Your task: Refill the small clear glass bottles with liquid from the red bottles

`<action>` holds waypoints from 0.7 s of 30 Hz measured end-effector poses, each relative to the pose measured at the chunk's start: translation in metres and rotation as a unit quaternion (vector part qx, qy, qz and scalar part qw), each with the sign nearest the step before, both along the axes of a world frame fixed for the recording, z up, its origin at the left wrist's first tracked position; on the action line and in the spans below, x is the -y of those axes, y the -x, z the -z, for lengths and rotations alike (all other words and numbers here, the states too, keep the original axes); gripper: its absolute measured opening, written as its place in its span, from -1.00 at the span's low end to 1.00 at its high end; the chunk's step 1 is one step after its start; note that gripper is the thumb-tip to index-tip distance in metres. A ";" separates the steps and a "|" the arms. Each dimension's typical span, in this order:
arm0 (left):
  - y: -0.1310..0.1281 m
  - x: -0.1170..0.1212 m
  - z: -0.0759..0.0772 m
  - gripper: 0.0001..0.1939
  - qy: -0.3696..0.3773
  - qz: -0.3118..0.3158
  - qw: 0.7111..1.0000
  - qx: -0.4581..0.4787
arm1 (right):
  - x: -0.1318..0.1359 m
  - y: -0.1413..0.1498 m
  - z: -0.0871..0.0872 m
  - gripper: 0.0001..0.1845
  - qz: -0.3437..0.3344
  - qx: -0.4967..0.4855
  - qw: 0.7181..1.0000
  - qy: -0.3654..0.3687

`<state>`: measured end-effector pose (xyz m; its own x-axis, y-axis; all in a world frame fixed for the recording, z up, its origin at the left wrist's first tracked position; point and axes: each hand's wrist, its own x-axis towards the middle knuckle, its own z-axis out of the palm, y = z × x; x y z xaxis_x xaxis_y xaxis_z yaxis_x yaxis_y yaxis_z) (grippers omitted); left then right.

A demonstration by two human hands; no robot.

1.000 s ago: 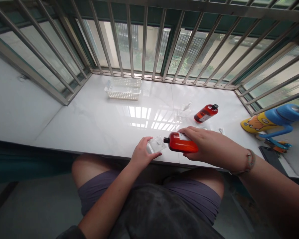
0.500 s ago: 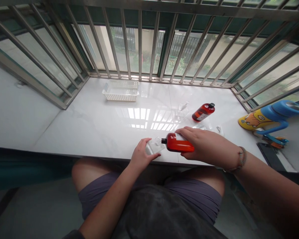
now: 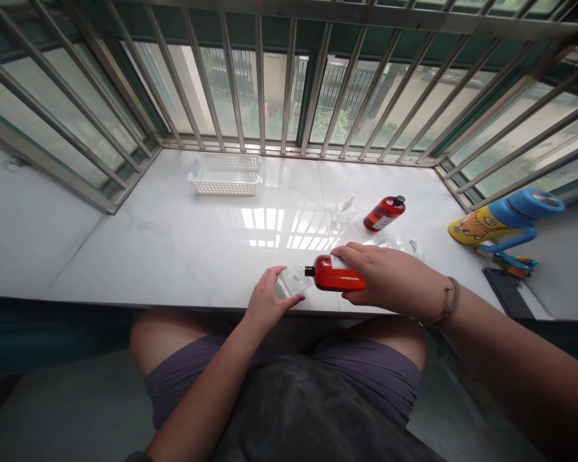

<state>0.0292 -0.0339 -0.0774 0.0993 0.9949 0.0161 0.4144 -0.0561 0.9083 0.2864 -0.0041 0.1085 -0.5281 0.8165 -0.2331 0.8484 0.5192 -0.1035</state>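
Note:
My right hand [image 3: 388, 276] is wrapped round a red-orange bottle [image 3: 337, 274] with a white label. The bottle lies tilted nearly level, its black neck pointing left. Just left of that neck is a clear container [image 3: 291, 280], which my left hand [image 3: 270, 296] grips between thumb and fingers near the counter's front edge. The neck is close to the container's opening; whether they touch, and whether liquid flows, I cannot tell. Behind my right hand stands a second red bottle [image 3: 384, 213] with a black cap. Beside it is a small clear pump bottle [image 3: 345, 210].
A white perforated basket [image 3: 224, 187] sits at the back left of the white counter [image 3: 149, 244]. On the right are a blue and yellow drinking bottle [image 3: 505, 218] and a dark phone [image 3: 505, 292]. Metal bars [image 3: 291, 83] line the window.
The whole view has shifted slightly, so everything appears a little further left. Both hands keep their hold on the bottle and the container, with little visible movement between them.

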 end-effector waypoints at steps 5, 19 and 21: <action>0.000 0.000 0.000 -0.27 -0.002 -0.003 1.000 0.000 | 0.000 0.001 -0.002 -0.39 0.004 0.002 1.000 0.008; -0.001 0.001 0.000 -0.27 -0.002 -0.005 1.000 0.003 | 0.001 0.000 -0.001 -0.41 -0.003 0.014 1.000 -0.001; -0.001 0.001 -0.001 -0.27 0.001 -0.006 1.000 0.003 | 0.001 0.000 0.000 -0.42 -0.003 0.016 1.000 -0.003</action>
<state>0.0306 -0.0345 -0.0768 0.0872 0.9961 0.0149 0.4097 -0.0495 0.9109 0.2866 -0.0050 0.1086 -0.5249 0.8149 -0.2458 0.8483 0.5244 -0.0728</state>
